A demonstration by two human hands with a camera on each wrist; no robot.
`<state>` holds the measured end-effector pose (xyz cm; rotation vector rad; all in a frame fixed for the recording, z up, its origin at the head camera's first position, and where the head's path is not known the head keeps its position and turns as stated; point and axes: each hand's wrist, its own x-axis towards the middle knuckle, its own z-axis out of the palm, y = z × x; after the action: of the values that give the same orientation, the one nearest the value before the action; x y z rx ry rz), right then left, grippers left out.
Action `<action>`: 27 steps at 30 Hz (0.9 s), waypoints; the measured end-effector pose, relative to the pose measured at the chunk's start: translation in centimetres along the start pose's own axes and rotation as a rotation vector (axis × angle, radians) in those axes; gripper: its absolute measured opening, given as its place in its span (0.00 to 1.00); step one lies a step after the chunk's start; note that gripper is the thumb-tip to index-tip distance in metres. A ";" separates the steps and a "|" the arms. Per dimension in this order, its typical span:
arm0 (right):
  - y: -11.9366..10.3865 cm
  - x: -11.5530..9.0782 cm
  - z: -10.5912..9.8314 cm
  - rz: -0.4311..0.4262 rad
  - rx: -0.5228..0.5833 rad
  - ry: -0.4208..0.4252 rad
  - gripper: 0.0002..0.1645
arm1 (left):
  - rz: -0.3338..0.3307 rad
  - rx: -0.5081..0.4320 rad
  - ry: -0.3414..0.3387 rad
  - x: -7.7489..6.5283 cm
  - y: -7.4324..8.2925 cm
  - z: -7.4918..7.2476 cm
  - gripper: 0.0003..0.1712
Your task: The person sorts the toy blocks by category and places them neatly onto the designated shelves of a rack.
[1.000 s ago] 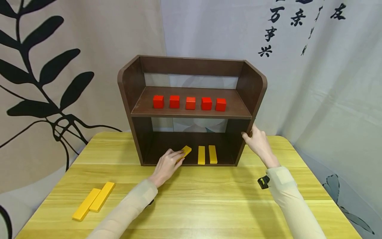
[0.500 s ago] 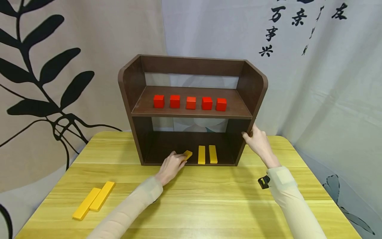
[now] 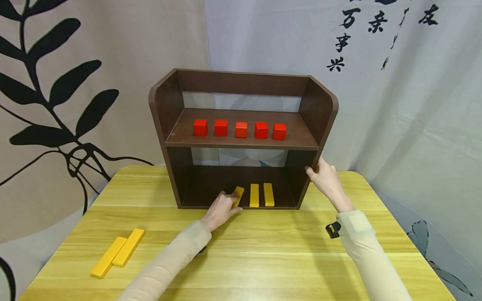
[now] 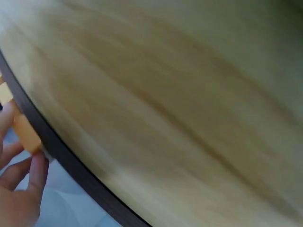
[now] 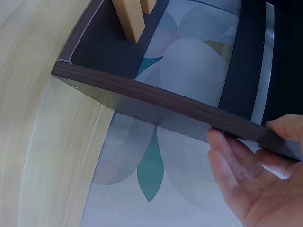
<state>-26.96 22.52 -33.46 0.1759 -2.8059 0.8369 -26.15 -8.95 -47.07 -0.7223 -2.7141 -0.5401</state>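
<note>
On the lower shelf of a brown two-tier rack [image 3: 241, 147], my left hand [image 3: 221, 210] holds a yellow rectangular block [image 3: 239, 192] near the front edge. Its fingers are at the block's left side; the left wrist view shows the thumb against one end of this block [image 4: 27, 135]. To the right stand a yellow block [image 3: 254, 195] and another yellow block [image 3: 268, 195], spaced apart. My right hand [image 3: 326, 180] grips the rack's right side panel. In the right wrist view, the right thumb and fingers [image 5: 227, 175] lie on opposite sides of the panel [image 5: 165, 100].
Several red cubes [image 3: 241, 129] stand in a row on the upper shelf. Two yellow blocks, a left one [image 3: 108, 257] and a right one [image 3: 129, 247], lie side by side on the wooden table [image 3: 263, 259] at front left. A printed curtain [image 3: 263, 37] hangs behind.
My left hand has shifted slightly right and the yellow block has turned from a slant to nearly in line with its neighbours. The thumb has spread lower. My right hand stays on the panel.
</note>
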 end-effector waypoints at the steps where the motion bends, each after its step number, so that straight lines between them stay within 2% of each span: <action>1: 0.0 0.0 0.0 0.002 0.001 -0.003 0.21 | -0.016 -0.020 -0.034 0.0 0.1 -0.1 0.21; 4: 0.0 0.0 -0.1 0.005 0.004 -0.012 0.22 | -0.057 -0.067 -0.114 0.2 0.3 -0.4 0.24; 7: 0.0 0.0 -0.2 0.008 0.006 -0.015 0.23 | -0.063 -0.074 -0.143 0.3 0.4 -0.5 0.24; 14: 0.2 0.0 0.0 0.009 0.001 -0.016 0.25 | -0.035 -0.015 -0.098 0.0 0.6 -0.1 0.22; 27: 0.1 0.1 0.1 -0.004 -0.004 0.001 0.24 | -0.032 0.075 -0.040 0.2 0.8 0.2 0.20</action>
<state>-27.07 22.58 -33.55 0.1799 -2.8055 0.8307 -25.93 -8.20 -46.93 -0.6790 -2.7707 -0.4322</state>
